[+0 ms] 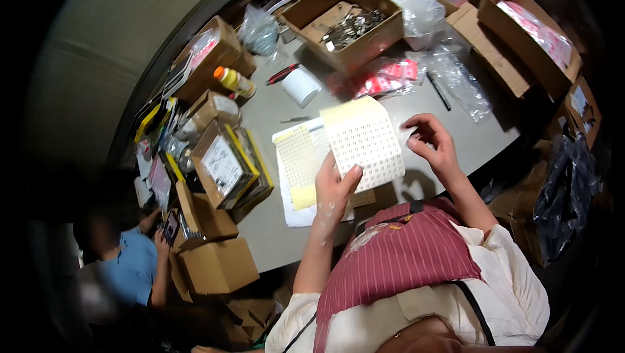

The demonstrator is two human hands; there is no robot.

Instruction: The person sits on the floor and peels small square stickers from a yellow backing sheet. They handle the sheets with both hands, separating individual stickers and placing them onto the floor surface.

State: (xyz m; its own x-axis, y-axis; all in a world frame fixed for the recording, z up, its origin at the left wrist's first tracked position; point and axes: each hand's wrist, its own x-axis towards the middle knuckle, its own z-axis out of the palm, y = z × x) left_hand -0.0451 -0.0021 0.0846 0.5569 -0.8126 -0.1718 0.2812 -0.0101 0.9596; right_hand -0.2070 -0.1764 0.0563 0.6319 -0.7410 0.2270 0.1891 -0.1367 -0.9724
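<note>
My left hand (337,183) grips a pale sticker sheet (364,141) by its lower left edge, thumb on top. Rows of small dark marks cover the sheet, and a yellowish strip runs along its upper edge. At the sheet's right side my right hand (435,143) is closed in a pinch on a small white scrap (407,133), perhaps paper. Several small round clear dots (323,225) cling to my left wrist and forearm. Under the held sheet, a yellow-edged sheet of rows (296,164) lies on white paper (290,215).
Beyond my hands stands a cardboard box (338,60) of small metal parts. Near it are red-and-white packets (384,78), a white cylinder (302,87) and a black pen (439,91). An orange-capped bottle (234,82) and open cartons (224,161) stand left. A co-worker (133,258) sits lower left.
</note>
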